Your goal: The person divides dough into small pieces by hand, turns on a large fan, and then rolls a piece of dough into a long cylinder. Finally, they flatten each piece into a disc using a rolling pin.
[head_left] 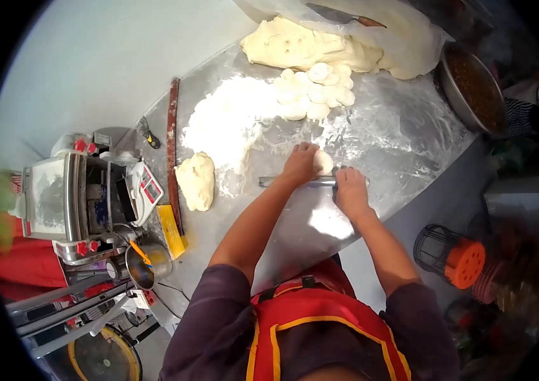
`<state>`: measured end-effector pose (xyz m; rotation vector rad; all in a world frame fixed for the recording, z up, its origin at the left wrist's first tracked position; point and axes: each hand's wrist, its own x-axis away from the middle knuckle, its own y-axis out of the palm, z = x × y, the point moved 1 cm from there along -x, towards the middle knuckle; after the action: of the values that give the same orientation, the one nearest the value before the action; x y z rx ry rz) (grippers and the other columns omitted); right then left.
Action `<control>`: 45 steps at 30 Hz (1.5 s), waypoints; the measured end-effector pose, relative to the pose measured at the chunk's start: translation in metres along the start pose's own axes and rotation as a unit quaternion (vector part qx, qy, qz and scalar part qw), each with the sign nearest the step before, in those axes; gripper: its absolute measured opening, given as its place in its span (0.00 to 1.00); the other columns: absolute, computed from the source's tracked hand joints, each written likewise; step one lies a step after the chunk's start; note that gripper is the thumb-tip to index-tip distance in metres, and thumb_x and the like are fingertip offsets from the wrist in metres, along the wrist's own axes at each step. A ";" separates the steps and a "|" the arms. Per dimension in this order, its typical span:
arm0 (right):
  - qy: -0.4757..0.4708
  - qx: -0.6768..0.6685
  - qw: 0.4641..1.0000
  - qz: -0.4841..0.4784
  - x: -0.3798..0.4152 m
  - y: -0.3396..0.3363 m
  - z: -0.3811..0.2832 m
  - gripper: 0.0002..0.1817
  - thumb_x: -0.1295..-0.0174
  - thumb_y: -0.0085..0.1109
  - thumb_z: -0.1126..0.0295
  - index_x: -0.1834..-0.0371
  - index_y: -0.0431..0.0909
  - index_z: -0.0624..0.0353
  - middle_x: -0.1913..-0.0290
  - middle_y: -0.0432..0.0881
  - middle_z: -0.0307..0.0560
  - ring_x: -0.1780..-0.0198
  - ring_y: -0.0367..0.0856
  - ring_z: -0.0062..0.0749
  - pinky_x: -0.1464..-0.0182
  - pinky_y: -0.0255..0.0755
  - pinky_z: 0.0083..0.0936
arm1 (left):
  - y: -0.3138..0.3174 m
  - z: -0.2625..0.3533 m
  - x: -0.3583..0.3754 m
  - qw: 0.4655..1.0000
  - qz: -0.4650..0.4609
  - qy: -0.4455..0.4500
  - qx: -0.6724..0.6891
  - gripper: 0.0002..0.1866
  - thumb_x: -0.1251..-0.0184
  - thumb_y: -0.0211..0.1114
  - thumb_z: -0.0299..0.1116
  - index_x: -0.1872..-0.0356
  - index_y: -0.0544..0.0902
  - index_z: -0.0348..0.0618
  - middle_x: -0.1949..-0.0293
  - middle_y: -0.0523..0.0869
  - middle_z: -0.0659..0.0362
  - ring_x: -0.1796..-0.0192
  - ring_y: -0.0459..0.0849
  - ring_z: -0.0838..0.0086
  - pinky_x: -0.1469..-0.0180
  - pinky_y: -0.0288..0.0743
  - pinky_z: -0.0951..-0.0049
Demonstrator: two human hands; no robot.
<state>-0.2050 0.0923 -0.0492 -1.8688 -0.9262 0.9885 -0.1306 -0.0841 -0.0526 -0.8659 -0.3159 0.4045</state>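
Observation:
A small round piece of dough (323,163) lies on the floured metal table (269,222). My left hand (301,164) has its fingers curled at the dough's left edge. Just below the dough, a shiny metal rod that looks like a rolling pin (269,181) lies crosswise, partly under my left wrist. My right hand (351,190) is closed over its right part, beside a dark piece whose shape is mostly covered. Farther up, several flattened dough pieces (307,95) sit in a heap beside loose white flour (225,117).
A large dough slab (301,44) lies at the back, partly under plastic sheeting (409,44). One dough lump (196,181) rests by a brown wooden strip (173,146). A bowl of brown filling (472,89) stands right. Left are a digital scale (147,190) and a metal machine (57,190).

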 end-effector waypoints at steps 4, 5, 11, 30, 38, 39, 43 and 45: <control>-0.006 -0.027 0.998 -0.061 0.013 -0.002 0.005 0.08 0.52 0.51 0.78 0.68 0.69 0.61 0.64 0.70 0.55 0.59 0.70 0.49 0.57 0.67 0.43 | 0.004 0.000 -0.020 0.994 -0.094 -0.013 -0.045 0.25 0.51 0.74 0.39 0.51 0.80 0.42 0.53 0.80 0.46 0.43 0.75 0.54 0.39 0.67 0.59; 0.002 -0.027 0.997 -0.068 0.022 -0.004 0.003 0.10 0.51 0.51 0.78 0.64 0.71 0.63 0.63 0.71 0.56 0.58 0.71 0.50 0.56 0.68 0.43 | -0.003 0.006 -0.021 0.993 -0.115 -0.024 -0.031 0.24 0.51 0.74 0.39 0.53 0.80 0.42 0.54 0.81 0.47 0.44 0.75 0.53 0.40 0.68 0.59; 0.040 -0.017 0.996 -0.082 0.051 -0.011 -0.004 0.18 0.45 0.50 0.75 0.50 0.73 0.65 0.56 0.74 0.55 0.54 0.73 0.48 0.50 0.69 0.39 | 0.012 0.049 -0.074 0.952 -0.069 -0.102 0.282 0.21 0.48 0.73 0.39 0.55 0.79 0.39 0.50 0.81 0.44 0.45 0.77 0.51 0.45 0.71 0.58; -0.075 -0.139 0.952 -0.261 0.064 -0.038 -0.016 0.18 0.54 0.58 0.81 0.57 0.75 0.55 0.56 0.74 0.47 0.49 0.69 0.48 0.48 0.64 0.41 | -0.012 -0.046 0.147 0.995 0.068 0.041 -0.065 0.29 0.41 0.67 0.40 0.38 0.71 0.45 0.34 0.69 0.49 0.30 0.62 0.53 0.30 0.60 0.55; -0.067 -0.123 0.963 -0.230 0.066 -0.021 -0.051 0.23 0.53 0.72 0.61 0.54 0.75 0.53 0.57 0.75 0.45 0.51 0.71 0.45 0.48 0.64 0.39 | 0.005 -0.048 0.110 0.973 0.063 0.151 -0.161 0.37 0.35 0.58 0.55 0.31 0.64 0.42 0.29 0.62 0.47 0.26 0.58 0.52 0.26 0.46 0.49; -0.066 -0.108 0.968 -0.216 0.065 -0.019 -0.054 0.26 0.55 0.73 0.55 0.54 0.76 0.53 0.58 0.74 0.45 0.53 0.71 0.44 0.50 0.64 0.38 | 0.004 -0.043 0.108 0.976 0.058 0.135 -0.159 0.37 0.34 0.57 0.56 0.30 0.64 0.43 0.28 0.62 0.47 0.26 0.57 0.53 0.26 0.46 0.47; -0.055 -0.073 0.970 -0.227 0.057 -0.025 -0.065 0.25 0.55 0.73 0.56 0.56 0.76 0.54 0.59 0.74 0.44 0.54 0.71 0.43 0.52 0.64 0.37 | -0.001 -0.032 0.094 0.978 0.072 0.100 -0.167 0.36 0.32 0.54 0.57 0.30 0.64 0.44 0.28 0.61 0.48 0.25 0.55 0.54 0.27 0.47 0.44; -0.074 -0.061 0.974 -0.203 0.062 -0.020 -0.064 0.25 0.56 0.73 0.56 0.56 0.76 0.53 0.59 0.73 0.43 0.54 0.71 0.42 0.52 0.63 0.38 | 0.000 -0.029 0.089 0.975 0.098 0.102 -0.169 0.36 0.33 0.55 0.56 0.31 0.65 0.45 0.29 0.62 0.48 0.25 0.56 0.54 0.27 0.47 0.43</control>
<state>-0.1270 0.1336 -0.0253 -1.6240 -1.4194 0.8392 -0.0399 -0.0617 -0.0611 -1.2682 -0.1093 0.4482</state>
